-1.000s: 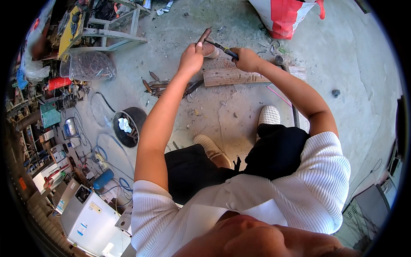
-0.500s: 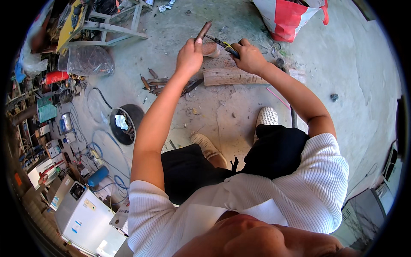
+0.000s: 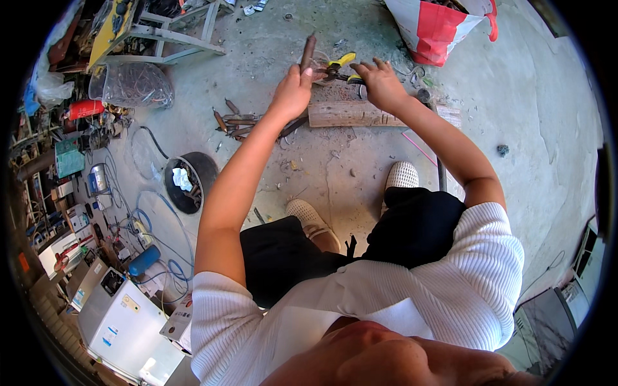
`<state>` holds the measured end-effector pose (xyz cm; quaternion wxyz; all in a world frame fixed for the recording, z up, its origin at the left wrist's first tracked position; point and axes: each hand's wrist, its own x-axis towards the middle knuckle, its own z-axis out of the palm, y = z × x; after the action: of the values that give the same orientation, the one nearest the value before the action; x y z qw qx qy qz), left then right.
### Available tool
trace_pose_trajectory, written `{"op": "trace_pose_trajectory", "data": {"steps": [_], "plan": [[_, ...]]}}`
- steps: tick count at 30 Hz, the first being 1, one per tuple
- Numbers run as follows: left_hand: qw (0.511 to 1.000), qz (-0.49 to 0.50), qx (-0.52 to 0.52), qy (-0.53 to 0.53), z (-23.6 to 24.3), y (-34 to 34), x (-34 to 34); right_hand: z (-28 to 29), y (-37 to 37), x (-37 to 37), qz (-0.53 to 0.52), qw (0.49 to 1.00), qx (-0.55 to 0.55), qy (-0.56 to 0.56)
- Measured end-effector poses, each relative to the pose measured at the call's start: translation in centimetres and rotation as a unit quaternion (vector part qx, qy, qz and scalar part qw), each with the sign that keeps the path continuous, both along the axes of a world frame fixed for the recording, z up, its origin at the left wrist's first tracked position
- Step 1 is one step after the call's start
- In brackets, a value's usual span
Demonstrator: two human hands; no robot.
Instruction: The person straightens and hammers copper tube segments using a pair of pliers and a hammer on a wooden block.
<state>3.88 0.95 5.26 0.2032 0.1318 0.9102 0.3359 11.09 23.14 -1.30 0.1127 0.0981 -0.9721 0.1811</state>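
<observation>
My left hand (image 3: 291,94) is closed round a brown, rusty-looking cylindrical piece (image 3: 308,51), which points up and away from me. Close to its lower part are the jaws of pliers with yellow and black handles (image 3: 344,60). The handles are spread apart. My right hand (image 3: 384,87) is at the nearer handle, its fingers loosely bent and partly raised; the exact grip is hard to make out. Below the pliers lies a wooden block (image 3: 354,114). Several similar brown pieces (image 3: 241,121) are heaped on the floor left of the block.
A hammer (image 3: 424,96) stands at the block's right end. To the left is a black bucket (image 3: 207,168) with white crumpled material. A red and white bag (image 3: 432,35) sits at the far right, a metal stand (image 3: 174,35) at the far left. Cables and tools crowd the left side.
The pliers' handles have spread, with the yellow one swinging away from my right hand. My right-hand fingers have loosened. The brown piece in my left hand is now more upright.
</observation>
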Motion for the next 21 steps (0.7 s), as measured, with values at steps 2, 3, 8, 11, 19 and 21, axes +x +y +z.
{"op": "trace_pose_trajectory", "data": {"steps": [2, 3, 8, 11, 19, 21], "plan": [[0.998, 0.019, 0.055, -0.029, -0.4, -0.3, -0.6, 0.0, -0.1, 0.1, 0.002, 0.998, -0.017, -0.063], [0.991, 0.028, 0.104, -0.074, -0.4, -0.7, -1.0, 1.1, -0.4, 0.2, -0.009, 0.987, -0.065, -0.150], [0.925, 0.080, 0.280, -0.244, 0.8, -1.5, -1.3, 2.7, 0.5, 0.4, -0.005, 0.942, -0.207, -0.265], [0.927, 0.108, 0.270, -0.236, 0.1, -1.8, -1.0, 5.5, 1.3, 0.0, -0.025, 0.778, -0.465, -0.421], [0.765, 0.274, 0.413, -0.411, -0.9, 0.7, 0.9, 8.4, -0.6, -1.3, 0.045, 0.402, -0.778, -0.481], [0.728, 0.260, 0.467, -0.429, -3.3, 0.1, 0.5, 7.4, -1.4, -1.6, 0.093, 0.450, -0.757, -0.464]]}}
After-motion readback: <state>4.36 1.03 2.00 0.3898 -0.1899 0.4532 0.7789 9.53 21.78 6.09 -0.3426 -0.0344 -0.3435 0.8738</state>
